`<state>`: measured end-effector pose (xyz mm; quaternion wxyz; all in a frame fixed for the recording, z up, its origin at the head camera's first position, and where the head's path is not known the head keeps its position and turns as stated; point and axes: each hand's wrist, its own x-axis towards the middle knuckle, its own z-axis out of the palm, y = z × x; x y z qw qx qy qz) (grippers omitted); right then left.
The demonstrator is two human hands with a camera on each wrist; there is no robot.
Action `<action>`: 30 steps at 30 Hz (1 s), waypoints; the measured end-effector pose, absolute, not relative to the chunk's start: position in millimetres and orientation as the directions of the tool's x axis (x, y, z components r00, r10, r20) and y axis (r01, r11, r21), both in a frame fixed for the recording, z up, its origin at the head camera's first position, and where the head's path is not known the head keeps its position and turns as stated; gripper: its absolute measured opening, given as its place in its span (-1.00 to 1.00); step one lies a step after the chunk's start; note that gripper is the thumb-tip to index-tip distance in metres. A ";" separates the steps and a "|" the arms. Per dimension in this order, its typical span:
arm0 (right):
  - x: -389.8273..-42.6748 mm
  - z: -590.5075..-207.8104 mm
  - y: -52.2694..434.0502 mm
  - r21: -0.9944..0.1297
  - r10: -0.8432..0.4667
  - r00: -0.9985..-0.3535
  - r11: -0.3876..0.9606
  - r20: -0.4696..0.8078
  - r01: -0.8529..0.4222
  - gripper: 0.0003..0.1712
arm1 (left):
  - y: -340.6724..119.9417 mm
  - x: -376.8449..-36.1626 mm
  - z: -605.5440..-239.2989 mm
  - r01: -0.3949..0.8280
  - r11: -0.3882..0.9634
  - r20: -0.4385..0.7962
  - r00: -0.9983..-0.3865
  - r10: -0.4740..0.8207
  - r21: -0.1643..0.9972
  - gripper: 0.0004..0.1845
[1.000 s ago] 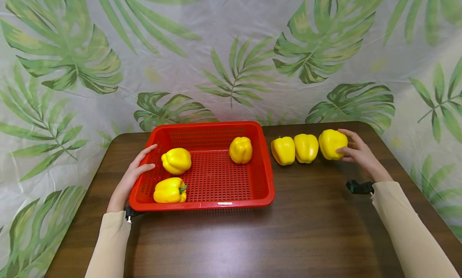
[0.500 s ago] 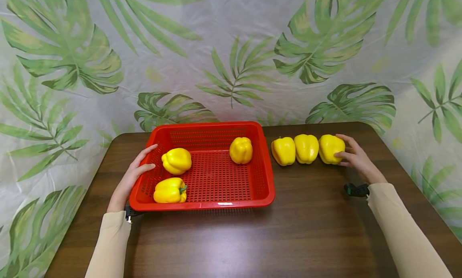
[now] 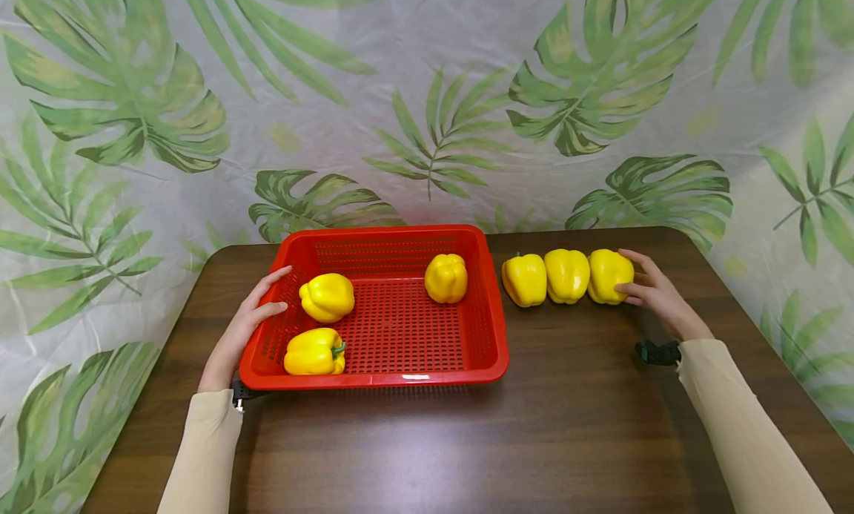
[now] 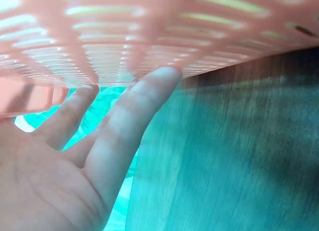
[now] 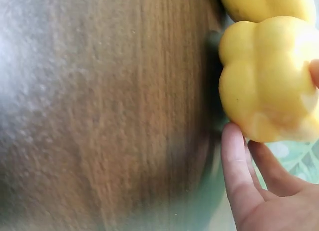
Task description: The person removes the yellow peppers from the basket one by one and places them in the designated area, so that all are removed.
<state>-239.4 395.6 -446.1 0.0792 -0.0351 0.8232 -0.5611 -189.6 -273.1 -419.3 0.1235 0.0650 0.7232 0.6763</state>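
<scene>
My left hand [image 3: 243, 325] rests at the left side of a red plastic basket [image 3: 494, 321]. Its fingers [image 4: 119, 116] lie extended along the slotted wall in the left wrist view. At the right end of a row of yellow bell peppers on the table, my right hand [image 3: 657, 291] holds the outermost bell pepper [image 3: 606, 275] from its right side. In the right wrist view, fingers [image 5: 234, 151] meet this pepper's side, and another fingertip [image 5: 314, 74] is on its surface. Left of it in the row stand a middle pepper [image 3: 565, 275] and a third pepper [image 3: 525, 279].
Inside the basket are three more yellow peppers: one back left [image 3: 327, 297], one front left [image 3: 315, 351] with a green stem, and one at the right [image 3: 445, 278]. The dark wood table [image 3: 427, 455] reaches a leaf-patterned cloth [image 3: 427, 128] behind.
My right hand has lowered the outermost pepper to the table and moved it slightly left, against the row. The left hand and basket have stayed in place.
</scene>
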 end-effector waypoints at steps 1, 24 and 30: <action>-239.2 -446.7 395.3 -0.934 -0.150 -0.985 0.356 -0.091 0.032 -0.19 | -273.0 -189.4 -419.5 -0.069 0.076 -0.087 -0.961 0.263 0.995 -0.40; -227.9 -424.0 390.5 -0.981 -0.020 -0.993 0.156 0.114 -0.116 -0.41 | -272.8 -187.5 -417.3 -0.098 0.076 -0.114 -0.960 0.256 0.992 -0.39; -229.2 -412.8 382.1 -0.981 -0.013 -0.989 0.130 0.146 -0.146 -0.46 | -273.0 -188.1 -415.8 -0.101 0.092 -0.121 -0.960 0.252 0.991 -0.39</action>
